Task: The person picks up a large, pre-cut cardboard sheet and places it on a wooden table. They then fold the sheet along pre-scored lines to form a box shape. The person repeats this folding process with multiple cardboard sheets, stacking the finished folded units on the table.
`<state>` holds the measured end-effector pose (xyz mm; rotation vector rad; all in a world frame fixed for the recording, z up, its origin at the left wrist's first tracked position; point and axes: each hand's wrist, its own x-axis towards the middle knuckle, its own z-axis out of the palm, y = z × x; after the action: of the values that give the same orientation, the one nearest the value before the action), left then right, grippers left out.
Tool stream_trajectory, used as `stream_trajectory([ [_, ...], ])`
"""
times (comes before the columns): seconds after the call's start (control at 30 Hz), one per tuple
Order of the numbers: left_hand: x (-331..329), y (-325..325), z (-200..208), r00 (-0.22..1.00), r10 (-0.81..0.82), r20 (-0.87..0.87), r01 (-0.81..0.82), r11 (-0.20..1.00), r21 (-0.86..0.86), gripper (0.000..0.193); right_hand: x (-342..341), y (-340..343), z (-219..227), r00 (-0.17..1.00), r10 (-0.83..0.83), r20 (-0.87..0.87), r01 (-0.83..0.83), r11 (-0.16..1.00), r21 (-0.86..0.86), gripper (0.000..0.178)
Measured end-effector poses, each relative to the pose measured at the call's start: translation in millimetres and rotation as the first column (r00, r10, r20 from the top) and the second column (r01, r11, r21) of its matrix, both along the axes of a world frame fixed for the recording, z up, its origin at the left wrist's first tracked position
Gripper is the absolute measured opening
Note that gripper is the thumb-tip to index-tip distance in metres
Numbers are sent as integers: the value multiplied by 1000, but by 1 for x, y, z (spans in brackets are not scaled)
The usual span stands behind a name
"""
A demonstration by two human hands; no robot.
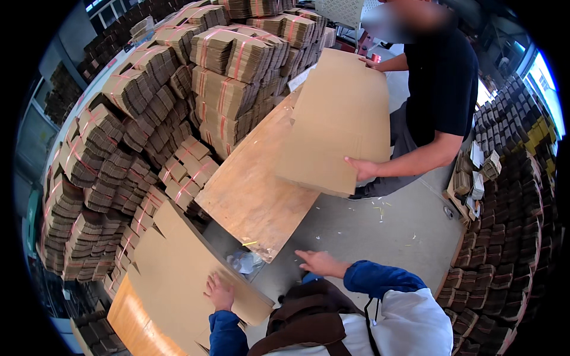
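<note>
My left hand point(219, 292) rests with spread fingers on a large brown cardboard sheet point(178, 270) with slots cut along its edge. The sheet lies over a wooden board point(138, 317), and its far right side bends upward. My right hand point(323, 263) is held in the air over the floor, its forefinger stretched out to the left, with nothing visible in it. Across from me, a person in a black shirt point(442, 83) grips another cardboard sheet point(338, 118) with both hands, tilted above a wooden tabletop point(261, 190).
Strapped bundles of folded cardboard point(231, 53) are piled high on the left and at the back. More stacks point(499, 255) line the right side. Scraps lie on the grey floor point(386, 228), and crumpled clear plastic point(244, 261) sits under the tabletop's near corner.
</note>
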<state>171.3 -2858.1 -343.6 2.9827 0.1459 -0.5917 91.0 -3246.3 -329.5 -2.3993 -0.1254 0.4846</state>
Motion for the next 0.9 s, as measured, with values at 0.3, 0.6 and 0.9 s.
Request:
stream_trajectory([
  [0.3,-5,-7,-11,1000,-1,28,0,1000,26,84,-39,-88,-34,970,-150,-194,109,972,-207,52],
  [0.6,-4,3,-20,997,-21,74,18,999,37,83,-41,-62,-70,971,-116,-210,102,992,-77,50],
  [0.9,1,0,-24,996,-37,84,36,999,6,84,-32,-121,-56,932,-352,82,361,918,-166,51],
])
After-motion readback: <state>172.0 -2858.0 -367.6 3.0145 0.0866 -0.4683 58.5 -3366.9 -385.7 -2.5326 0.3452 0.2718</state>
